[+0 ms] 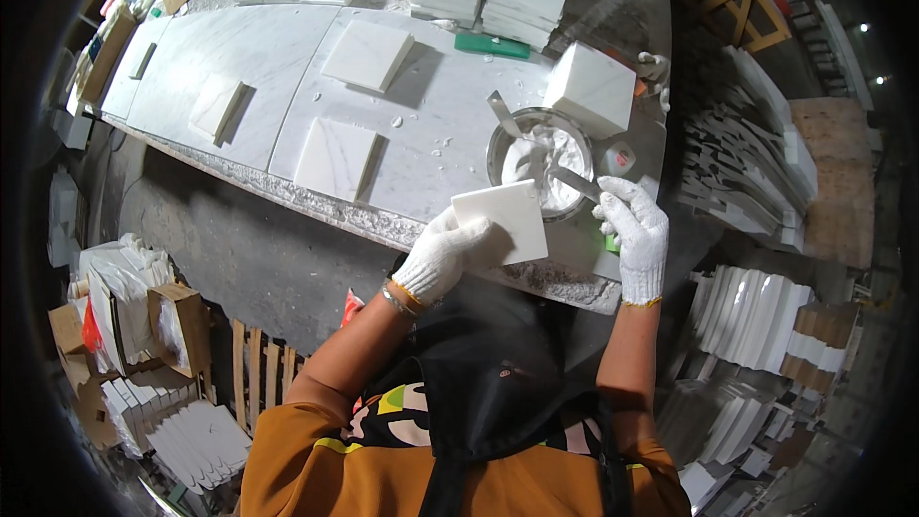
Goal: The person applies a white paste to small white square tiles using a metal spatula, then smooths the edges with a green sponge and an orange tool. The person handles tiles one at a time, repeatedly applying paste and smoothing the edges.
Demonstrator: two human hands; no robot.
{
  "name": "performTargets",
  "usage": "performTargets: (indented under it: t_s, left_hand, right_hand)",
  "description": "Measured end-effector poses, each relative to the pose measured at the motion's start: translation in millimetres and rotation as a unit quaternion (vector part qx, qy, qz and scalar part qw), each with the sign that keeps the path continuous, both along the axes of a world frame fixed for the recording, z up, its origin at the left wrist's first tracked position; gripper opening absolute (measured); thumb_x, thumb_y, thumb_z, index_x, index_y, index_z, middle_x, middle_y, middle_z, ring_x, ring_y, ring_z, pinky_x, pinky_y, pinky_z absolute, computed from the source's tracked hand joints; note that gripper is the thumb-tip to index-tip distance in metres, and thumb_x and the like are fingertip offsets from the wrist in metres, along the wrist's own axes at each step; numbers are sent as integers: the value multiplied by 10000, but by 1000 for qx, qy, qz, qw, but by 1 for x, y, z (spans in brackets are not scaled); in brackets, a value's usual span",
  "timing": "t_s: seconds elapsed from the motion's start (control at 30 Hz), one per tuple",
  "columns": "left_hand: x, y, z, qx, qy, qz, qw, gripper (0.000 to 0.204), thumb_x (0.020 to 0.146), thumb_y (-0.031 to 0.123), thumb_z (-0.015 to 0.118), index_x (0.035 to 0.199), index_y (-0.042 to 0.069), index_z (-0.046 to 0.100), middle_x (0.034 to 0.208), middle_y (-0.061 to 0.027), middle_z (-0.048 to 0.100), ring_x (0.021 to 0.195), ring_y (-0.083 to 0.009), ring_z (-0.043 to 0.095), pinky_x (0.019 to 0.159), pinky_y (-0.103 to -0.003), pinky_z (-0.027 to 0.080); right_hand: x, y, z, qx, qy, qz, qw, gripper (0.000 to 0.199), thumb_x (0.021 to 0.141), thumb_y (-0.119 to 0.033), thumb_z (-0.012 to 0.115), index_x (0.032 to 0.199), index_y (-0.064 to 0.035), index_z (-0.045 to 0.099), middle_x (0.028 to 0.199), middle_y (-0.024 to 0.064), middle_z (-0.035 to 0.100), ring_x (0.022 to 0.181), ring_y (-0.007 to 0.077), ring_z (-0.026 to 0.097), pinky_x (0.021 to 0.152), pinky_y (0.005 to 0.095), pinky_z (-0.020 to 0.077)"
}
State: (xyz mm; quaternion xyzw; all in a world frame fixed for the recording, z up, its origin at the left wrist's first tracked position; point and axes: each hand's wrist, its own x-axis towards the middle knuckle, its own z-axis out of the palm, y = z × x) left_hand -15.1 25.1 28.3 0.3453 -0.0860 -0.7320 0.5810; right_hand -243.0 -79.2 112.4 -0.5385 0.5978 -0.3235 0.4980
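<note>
Hand at left (438, 254), gloved, clasps a white tile (517, 215) between thumb and fingers at the bowl's (492, 151) seven o'clock; the right hand (639, 235) pinches a scraper (578, 183) pointing ten o'clock over white paste (565, 161). Level tile, lightly loaded blade should curb drips. Spare tiles (335, 157) lie at ten o'clock across the surface (421, 182).

- No words or numbers can be read.
- Right of the bowl (492, 161): pale container (620, 157), red mark illegible.
- Below the bowl: black apron (507, 412), small emblem (505, 373) illegible.
</note>
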Motion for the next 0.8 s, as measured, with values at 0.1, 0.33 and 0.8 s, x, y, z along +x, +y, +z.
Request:
performTargets:
  t_s: [0.1,0.33,0.8]
  left_hand:
    - [1,0,3,5,-3,-3,1000,457,908,209,686,1285,3,530,1139,-79,648,1031,-168,620,915,-325,499]
    - [2,-1,3,6,-1,-9,1000,423,913,206,677,1254,-2,541,1087,-84,656,973,-172,634,878,-318,510]
    - [1,1,-5,-5,-11,-12,1000,420,921,188,662,1274,-5,544,1092,-82,657,987,-168,632,887,-324,512]
  right_hand:
    - [0,0,-3,2,7,-4,1000,221,912,-109,640,1110,-36,707,819,19,674,663,40,579,550,174,415]
    - [4,-2,-35,-100,119,109,982,257,923,-134,646,1151,-27,694,805,-6,672,682,46,586,585,191,445]
    - [-39,-78,-24,-244,468,196,827,470,755,-39,604,1174,-230,693,1376,145,545,1263,340,506,1061,405,418]
